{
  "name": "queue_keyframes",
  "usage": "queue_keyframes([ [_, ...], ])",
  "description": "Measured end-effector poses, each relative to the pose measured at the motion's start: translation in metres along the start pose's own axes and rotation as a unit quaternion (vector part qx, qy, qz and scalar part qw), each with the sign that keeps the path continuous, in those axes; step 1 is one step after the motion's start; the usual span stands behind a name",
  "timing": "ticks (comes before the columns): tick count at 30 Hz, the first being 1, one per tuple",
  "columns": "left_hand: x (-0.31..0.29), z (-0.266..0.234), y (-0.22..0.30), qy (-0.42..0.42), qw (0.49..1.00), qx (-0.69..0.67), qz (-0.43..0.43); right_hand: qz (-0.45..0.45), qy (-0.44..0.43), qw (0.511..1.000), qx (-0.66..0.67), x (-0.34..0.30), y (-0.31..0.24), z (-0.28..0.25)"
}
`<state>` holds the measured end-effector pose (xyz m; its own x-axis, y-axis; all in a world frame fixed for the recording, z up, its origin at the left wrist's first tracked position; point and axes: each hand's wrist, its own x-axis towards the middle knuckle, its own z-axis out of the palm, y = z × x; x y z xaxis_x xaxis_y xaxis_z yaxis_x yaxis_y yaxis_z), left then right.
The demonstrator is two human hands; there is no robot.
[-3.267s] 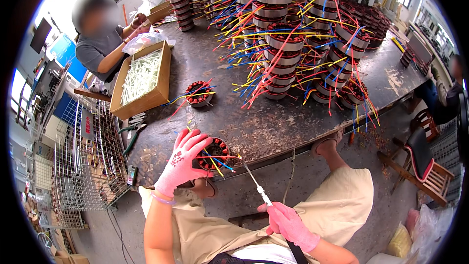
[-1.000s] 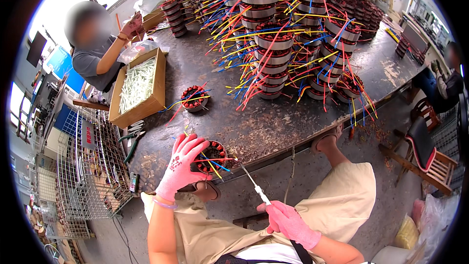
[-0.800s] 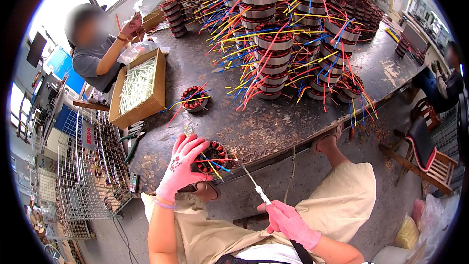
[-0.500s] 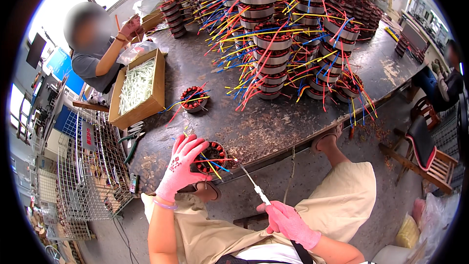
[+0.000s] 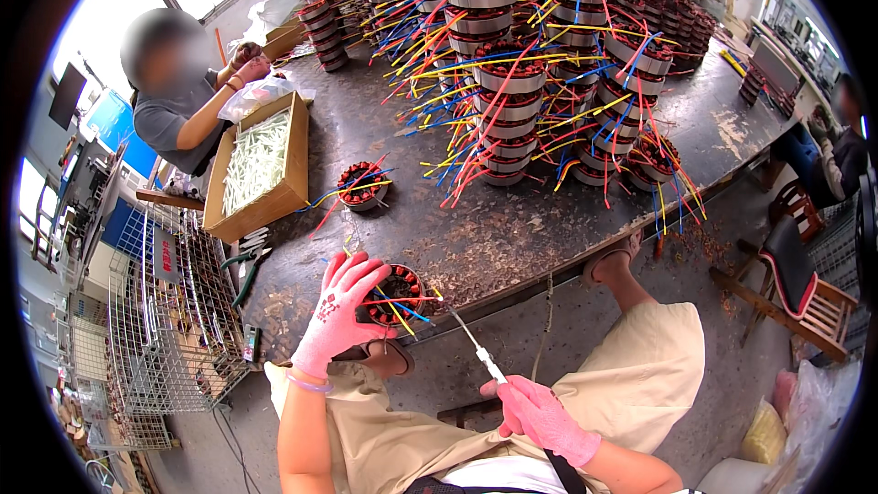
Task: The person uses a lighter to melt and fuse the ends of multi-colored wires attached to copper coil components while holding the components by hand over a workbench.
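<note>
Near the table's front edge lies a motor stator (image 5: 395, 297), a ring with dark red windings and red, yellow and blue lead wires. My left hand (image 5: 340, 309), in a pink glove, is closed on the stator's left side; part of the rim is hidden behind its fingers. In my pink-gloved right hand (image 5: 541, 416) is a soldering iron (image 5: 487, 362) with a white handle and a thin metal shaft. The iron points up and left, its tip close to the lead wire ends right of the stator. Whether tip and wires touch, I cannot tell.
Another stator (image 5: 362, 187) sits farther back on the worn dark table (image 5: 457, 247). Tall stator stacks (image 5: 508, 110) stand behind, wires jutting out. At left are a carton (image 5: 297, 160) of white tubes, pliers (image 5: 247, 276) and wire baskets (image 5: 169, 338). A co-worker (image 5: 183, 110) handles something beyond the carton.
My hands, the stator and the iron have barely moved; the wire ends by the tip have shifted slightly. The co-worker's hands have moved a little down and to the right.
</note>
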<state>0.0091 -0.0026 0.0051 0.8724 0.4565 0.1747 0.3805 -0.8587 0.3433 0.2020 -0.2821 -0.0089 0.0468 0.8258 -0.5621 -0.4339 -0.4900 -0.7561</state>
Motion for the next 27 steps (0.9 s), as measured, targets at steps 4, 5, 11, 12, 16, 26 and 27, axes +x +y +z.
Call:
queue_keyframes([
  [4, 0.000, 0.001, 0.000, 0.004, 1.000, 0.000, 0.002, 0.004, 0.001, 1.000, 0.006, 0.000, -0.001, 0.000],
  [5, 0.000, 0.001, 0.000, 0.004, 1.000, -0.001, 0.002, 0.001, 0.001, 1.000, 0.005, 0.000, -0.001, 0.000],
  [11, 0.001, -0.001, 0.001, 0.013, 1.000, -0.010, -0.002, 0.002, 0.004, 1.000, 0.026, 0.001, 0.002, -0.001],
  [12, 0.002, -0.001, 0.002, 0.020, 1.000, -0.009, 0.003, 0.005, 0.005, 0.999, 0.040, 0.001, 0.003, -0.002],
  [16, 0.004, 0.003, 0.004, 0.054, 0.999, -0.001, 0.000, -0.007, 0.007, 0.999, 0.034, -0.004, 0.006, -0.007],
  [26, -0.004, 0.006, -0.002, 0.041, 0.999, -0.027, 0.007, 0.006, -0.012, 1.000, 0.016, -0.011, -0.002, -0.002],
  [27, -0.003, 0.005, -0.002, 0.035, 0.999, -0.023, 0.007, 0.004, -0.015, 1.000, 0.015, -0.011, -0.003, -0.001],
])
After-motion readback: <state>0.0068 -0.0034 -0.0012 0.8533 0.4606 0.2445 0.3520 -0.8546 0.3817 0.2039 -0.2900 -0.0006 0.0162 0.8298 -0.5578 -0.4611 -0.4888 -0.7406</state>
